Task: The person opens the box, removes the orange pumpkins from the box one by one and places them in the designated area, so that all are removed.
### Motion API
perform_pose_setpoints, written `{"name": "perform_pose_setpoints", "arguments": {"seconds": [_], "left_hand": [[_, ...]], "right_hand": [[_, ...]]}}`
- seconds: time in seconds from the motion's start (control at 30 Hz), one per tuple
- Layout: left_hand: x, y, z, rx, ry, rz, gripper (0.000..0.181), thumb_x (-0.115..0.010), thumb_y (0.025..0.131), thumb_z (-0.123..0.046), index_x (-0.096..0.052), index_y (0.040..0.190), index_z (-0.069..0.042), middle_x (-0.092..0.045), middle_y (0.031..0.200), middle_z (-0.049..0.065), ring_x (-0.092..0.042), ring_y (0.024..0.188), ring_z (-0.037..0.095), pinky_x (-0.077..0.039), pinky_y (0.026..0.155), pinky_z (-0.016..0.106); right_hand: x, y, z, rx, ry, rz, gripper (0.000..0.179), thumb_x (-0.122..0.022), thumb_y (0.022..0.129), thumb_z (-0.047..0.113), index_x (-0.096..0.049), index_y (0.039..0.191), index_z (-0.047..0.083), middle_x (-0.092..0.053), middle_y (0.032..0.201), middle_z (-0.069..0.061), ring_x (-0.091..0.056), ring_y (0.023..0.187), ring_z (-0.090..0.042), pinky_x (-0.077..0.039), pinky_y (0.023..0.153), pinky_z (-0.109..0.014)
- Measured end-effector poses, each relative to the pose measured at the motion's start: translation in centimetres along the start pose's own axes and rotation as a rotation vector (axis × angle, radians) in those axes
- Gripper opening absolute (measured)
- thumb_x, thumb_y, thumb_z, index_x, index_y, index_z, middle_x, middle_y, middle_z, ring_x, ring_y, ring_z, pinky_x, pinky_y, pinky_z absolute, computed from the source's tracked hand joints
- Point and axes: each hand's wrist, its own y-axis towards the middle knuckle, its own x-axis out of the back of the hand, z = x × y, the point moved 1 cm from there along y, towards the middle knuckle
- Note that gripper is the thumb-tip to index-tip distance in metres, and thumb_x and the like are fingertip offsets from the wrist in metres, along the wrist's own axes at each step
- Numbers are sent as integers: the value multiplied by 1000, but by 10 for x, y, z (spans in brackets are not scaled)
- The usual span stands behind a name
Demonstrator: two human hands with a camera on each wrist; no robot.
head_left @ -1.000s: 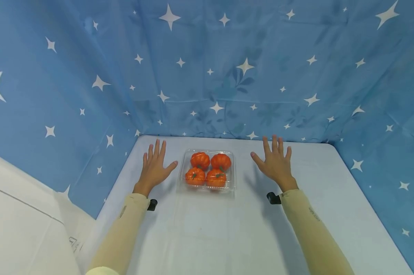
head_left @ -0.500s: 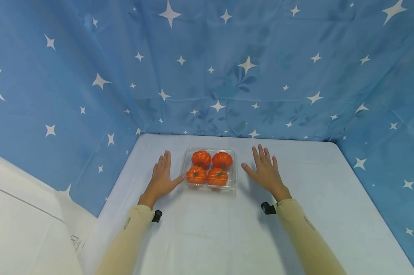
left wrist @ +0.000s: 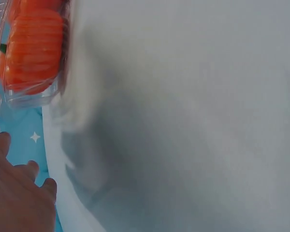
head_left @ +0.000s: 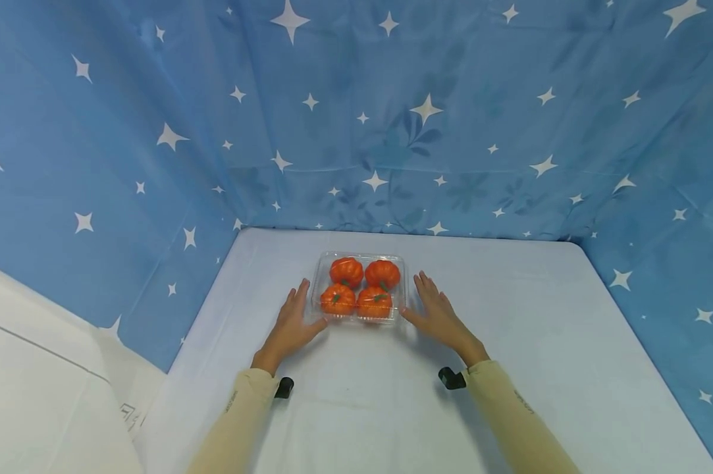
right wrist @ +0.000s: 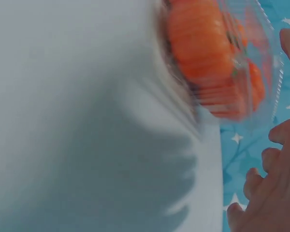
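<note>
Clear plastic box [head_left: 363, 255] on the far part of the white table [head_left: 356, 395], four orange pumpkins [head_left: 382, 274] inside, and in come the hands! Wider apart a second ago, the left hand [head_left: 291, 330] is now just beside its left side, the right hand [head_left: 440, 322] its right. Fingers extended, nothing gripped; contact, I can't tell. So the box is flanked, not yet held.

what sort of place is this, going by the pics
Probably a small staged recording booth: blue star-print cloth hangs around a white table, a clear box of orange pumpkins sits there, and a black device shows at each wrist.
</note>
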Motion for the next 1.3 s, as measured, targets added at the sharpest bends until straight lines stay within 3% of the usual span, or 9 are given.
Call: {"name": "perform_pose_setpoints", "arguments": {"seconds": [0.27,0.47,0.93,1.3], "left_hand": [[-13,-7,-1,45,-61,-7,105,-73,95,-55,-14,174,-19,-15,178,12,-7,163,41,-18,121,75],[-25,-15,-3,27,-135,-55,106,-76,96,-51,-12,174,-18,-14,178,16,-9,162,45,-18,122,74],[-50,-23,-8,-20,-280,-175,107,-77,96,-42,-10,174,-12,-12,178,14,-15,162,38,-16,127,63],[-58,-22,-8,-32,-362,-229,102,-75,99,-34,-10,173,-11,-14,178,13,-17,161,39,-16,126,66]], "right_hand": [[-22,-9,1,22,170,61,109,-71,101,50,-3,172,3,3,179,-15,-4,163,-40,-15,126,-63],[-31,-10,6,-8,269,51,114,-77,99,38,6,171,6,7,179,-14,-1,164,-37,-13,127,-58],[-46,-10,3,-57,385,-9,126,-83,91,45,6,173,12,5,180,-11,-3,164,-36,-13,127,-60],[-51,-12,3,-50,411,-54,120,-83,92,38,2,173,15,-4,179,-15,-10,163,-39,-16,126,-63]]}}
